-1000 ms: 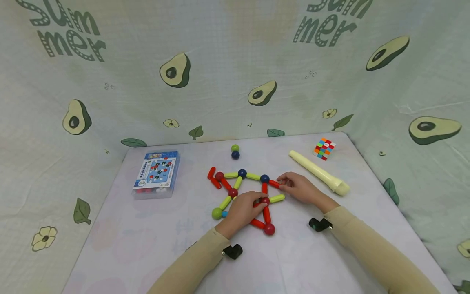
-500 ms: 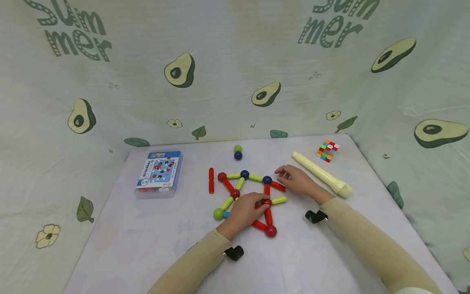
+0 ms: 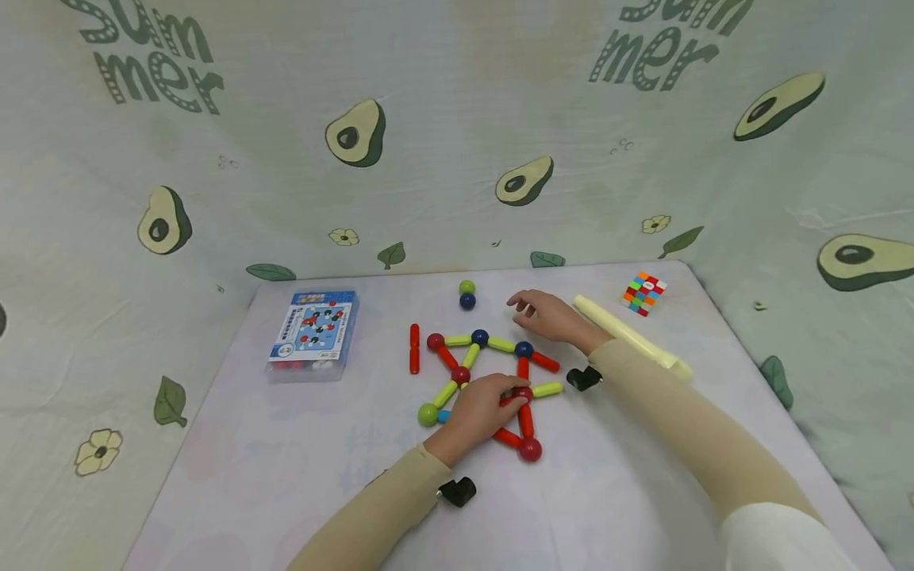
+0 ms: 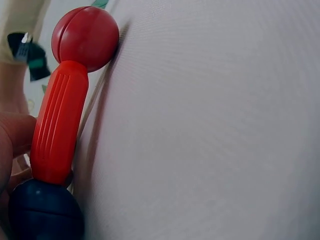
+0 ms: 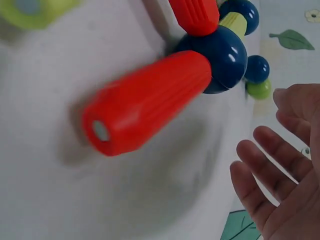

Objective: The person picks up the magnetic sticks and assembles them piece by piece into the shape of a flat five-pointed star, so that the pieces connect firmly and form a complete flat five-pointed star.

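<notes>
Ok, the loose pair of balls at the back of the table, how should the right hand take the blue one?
Pinch the blue ball across its left and right sides, coming down from above. The green ball touches its far side, so front-to-back is blocked. The right hand is empty, fingers relaxed, just to the right.

Red rod (image 5: 150,100): ribbed matt plastic. Blue ball (image 5: 222,55): smooth, glossy plastic. Table (image 4: 225,125) cover: fine-woven matt cloth. Backdrop (image 3: 443,119): printed cloth, creased.
</notes>
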The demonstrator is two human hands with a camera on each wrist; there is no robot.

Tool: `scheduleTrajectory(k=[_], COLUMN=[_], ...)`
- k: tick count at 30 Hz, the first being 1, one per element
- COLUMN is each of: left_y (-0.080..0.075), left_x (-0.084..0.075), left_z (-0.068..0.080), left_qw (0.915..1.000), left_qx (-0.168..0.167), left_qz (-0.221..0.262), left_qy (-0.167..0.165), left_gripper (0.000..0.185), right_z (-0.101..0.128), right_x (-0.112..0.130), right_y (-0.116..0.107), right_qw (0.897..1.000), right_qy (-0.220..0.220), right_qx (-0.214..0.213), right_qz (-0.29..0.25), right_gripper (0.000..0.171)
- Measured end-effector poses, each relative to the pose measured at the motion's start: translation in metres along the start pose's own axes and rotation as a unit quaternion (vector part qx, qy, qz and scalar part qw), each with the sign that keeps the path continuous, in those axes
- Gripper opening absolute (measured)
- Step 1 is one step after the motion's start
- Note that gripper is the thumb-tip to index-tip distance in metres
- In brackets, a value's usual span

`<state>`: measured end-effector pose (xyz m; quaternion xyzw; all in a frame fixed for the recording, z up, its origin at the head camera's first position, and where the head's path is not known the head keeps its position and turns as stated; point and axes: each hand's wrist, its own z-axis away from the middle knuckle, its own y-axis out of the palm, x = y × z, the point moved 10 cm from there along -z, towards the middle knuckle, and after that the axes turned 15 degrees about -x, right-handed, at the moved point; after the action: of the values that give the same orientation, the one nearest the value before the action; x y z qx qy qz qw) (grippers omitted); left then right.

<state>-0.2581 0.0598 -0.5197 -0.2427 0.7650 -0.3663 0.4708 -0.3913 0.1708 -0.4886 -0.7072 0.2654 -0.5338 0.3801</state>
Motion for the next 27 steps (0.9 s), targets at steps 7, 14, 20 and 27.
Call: scheduleTrajectory(k=[7, 14, 20, 27], left_y=[0.001, -0.002, -0.003, -0.004], left_x=[-0.001, -0.002, -0.004, -0.002], left_z=[0.0, -0.001, -0.001, 0.0], left_qw=[1.0, 0.9999, 0.9998, 0.9999], left_qx=[0.004, 0.004, -0.001, -0.004], left_qz=[0.003, -0.001, 0.005, 0.004], left_qy=[0.001, 0.01, 0.017, 0.015], left_gripper=[0.035, 0.034, 0.035, 0.035], right_z=[-0.037, -0.06, -0.067, -0.07], right_x=[0.014, 0.031, 0.038, 0.038], right_y=[0.017, 0.037, 0.051, 0.056], right_qw=[0.999, 0.996, 0.995, 0.995], right_qy=[-0.026, -0.059, -0.066, -0.065], right_qx=[0.028, 0.058, 0.072, 0.063], right_qz=[-0.01, -0.007, 0.021, 0.047], right_gripper=[0.044, 0.052, 0.052, 0.04])
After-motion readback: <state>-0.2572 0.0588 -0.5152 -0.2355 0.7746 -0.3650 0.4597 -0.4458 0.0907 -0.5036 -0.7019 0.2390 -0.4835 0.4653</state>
